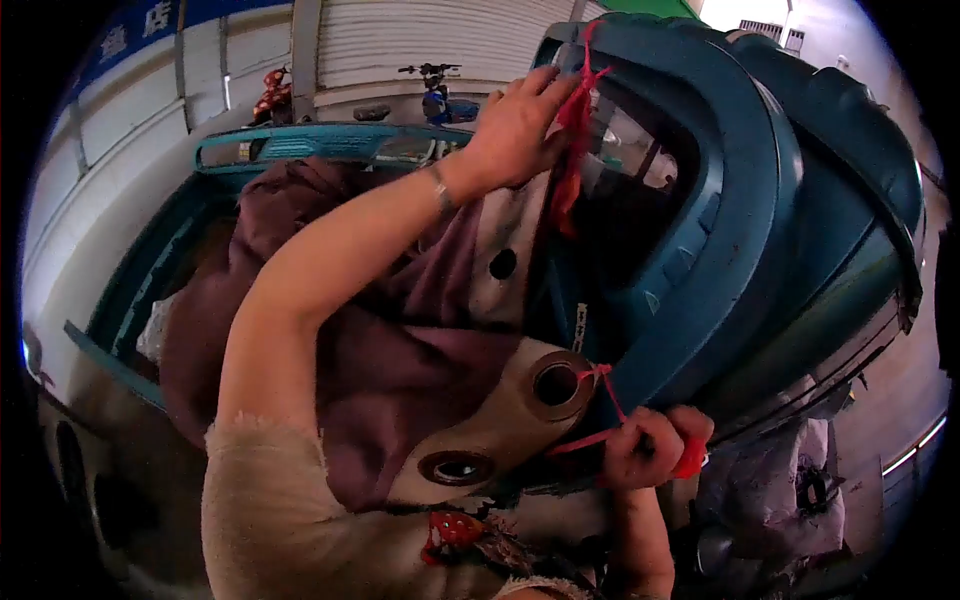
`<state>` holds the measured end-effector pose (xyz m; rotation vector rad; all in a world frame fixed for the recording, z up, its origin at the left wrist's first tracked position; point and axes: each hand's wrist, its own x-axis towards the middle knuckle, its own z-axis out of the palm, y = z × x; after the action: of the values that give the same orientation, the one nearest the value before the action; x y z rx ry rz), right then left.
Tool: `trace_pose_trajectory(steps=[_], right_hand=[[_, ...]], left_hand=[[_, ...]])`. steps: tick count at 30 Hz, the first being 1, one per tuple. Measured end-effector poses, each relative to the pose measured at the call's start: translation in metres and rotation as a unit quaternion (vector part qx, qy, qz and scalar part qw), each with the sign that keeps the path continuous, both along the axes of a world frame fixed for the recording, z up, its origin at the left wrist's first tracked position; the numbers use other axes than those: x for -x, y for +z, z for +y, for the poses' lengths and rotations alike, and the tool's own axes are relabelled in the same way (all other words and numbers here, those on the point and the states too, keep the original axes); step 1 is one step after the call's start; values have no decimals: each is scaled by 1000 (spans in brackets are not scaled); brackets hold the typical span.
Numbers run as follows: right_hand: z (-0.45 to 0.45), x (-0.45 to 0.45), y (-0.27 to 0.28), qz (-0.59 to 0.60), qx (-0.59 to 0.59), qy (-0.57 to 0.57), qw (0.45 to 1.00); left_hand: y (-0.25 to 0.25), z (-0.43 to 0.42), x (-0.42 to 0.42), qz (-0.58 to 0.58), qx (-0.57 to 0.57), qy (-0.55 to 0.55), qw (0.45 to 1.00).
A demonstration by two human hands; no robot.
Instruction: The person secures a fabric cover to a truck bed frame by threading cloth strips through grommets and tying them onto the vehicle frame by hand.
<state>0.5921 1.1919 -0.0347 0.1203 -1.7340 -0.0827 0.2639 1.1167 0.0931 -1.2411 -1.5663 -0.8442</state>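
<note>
My left hand [515, 128] is raised at the upper middle beside a red ribbon [578, 115] tied at the top of the teal vehicle cab [745, 200]. Its fingers are extended over the fabric's upper edge, some hidden. Lower right, my right hand [655, 445] is closed on a red strip [615, 405], which runs to a ring eyelet [557, 386] in the beige band of a purple-brown fabric [400, 370]. Another eyelet [456, 468] sits lower left of it. The fabric is bunched over the teal vehicle bed.
The teal cargo bed [150, 270] extends to the left. Behind stand a blue scooter [437, 100] and a red one [272, 95] before a shutter [400, 40]. A red patterned item [452, 532] lies near my body. A grey cover [800, 490] is at lower right.
</note>
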Motion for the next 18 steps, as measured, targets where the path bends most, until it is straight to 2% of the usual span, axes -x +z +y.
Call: trace_pose_trajectory(steps=[4, 6, 7, 9, 10, 12, 13, 14, 15, 17, 18], right_hand=[[11, -9, -16, -11, 18, -17, 1000], [14, -14, -24, -20, 30, -22, 999], [16, -18, -27, -30, 36, -25, 999], [16, -24, -32, -50, 52, -38, 997], [15, -26, -35, -65, 65, -48, 995], [12, -26, -32, -100, 98, -51, 989], [10, -22, -27, -87, 97, -6, 991], [12, -19, -26, -81, 97, 16, 992], [14, -17, -26, -75, 97, 37, 992], [17, -20, -33, -62, 85, 15, 994], [20, -24, -37, -55, 78, 3, 995]], left_hand=[[24, 63, 30, -22, -29, 39, 999], [47, 93, 51, 33, -78, -49, 995], [56, 109, 58, 28, -75, -51, 995], [67, 138, 76, 118, -288, -101, 945], [68, 145, 90, 115, -286, -101, 946], [72, 146, 101, 21, -209, 35, 977], [69, 150, 104, -50, -193, -6, 980], [69, 154, 114, -52, -193, -7, 980], [70, 158, 124, -38, -208, -62, 975], [73, 166, 132, -10, -258, -146, 955], [72, 169, 138, -10, -258, -149, 955]])
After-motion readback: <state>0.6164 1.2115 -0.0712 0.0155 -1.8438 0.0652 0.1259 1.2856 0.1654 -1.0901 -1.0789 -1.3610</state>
